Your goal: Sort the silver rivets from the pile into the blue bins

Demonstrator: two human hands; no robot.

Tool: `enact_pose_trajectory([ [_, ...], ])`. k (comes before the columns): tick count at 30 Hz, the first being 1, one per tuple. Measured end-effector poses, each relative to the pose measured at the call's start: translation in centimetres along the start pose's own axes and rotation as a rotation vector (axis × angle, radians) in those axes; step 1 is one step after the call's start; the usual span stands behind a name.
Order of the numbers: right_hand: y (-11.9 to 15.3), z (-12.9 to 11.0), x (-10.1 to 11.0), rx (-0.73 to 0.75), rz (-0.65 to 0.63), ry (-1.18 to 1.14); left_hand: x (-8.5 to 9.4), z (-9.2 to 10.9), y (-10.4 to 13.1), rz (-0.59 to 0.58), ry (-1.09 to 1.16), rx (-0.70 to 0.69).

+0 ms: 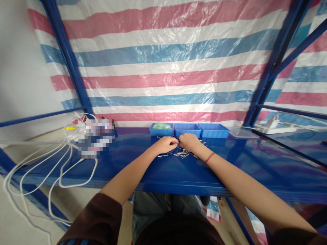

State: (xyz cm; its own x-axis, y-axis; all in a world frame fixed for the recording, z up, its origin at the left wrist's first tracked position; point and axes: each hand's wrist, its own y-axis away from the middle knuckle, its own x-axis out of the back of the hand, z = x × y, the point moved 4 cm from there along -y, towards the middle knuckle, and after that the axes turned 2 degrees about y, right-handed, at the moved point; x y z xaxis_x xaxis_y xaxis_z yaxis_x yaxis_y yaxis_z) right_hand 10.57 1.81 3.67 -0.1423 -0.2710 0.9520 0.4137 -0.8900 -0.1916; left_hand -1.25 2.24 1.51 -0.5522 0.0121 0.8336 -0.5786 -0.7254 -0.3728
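Note:
My left hand [166, 144] and my right hand [189, 141] meet knuckle to knuckle over a scatter of small metal pins [182, 154] on the blue shelf [143, 170]. Both hands have their fingers curled in, fingertips pinched together where the hands touch; what they pinch is too small to make out. A red band circles my right wrist. Just behind the hands stand three small blue bins [187, 129] in a row, the left one [161, 129] holding something green.
White cables [51, 170] loop over the shelf's left end and hang down, beside a blurred box [95, 139]. A clear lid [242, 133] lies right of the bins. Blue uprights and a striped tarp close off the back.

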Motion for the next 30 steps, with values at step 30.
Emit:
enact_pose_trajectory([
  [30, -1.0, 1.8, -0.6, 0.029, 0.205, -1.4, 1.4, 0.5, -0.3, 0.243, 0.091, 0.045],
])
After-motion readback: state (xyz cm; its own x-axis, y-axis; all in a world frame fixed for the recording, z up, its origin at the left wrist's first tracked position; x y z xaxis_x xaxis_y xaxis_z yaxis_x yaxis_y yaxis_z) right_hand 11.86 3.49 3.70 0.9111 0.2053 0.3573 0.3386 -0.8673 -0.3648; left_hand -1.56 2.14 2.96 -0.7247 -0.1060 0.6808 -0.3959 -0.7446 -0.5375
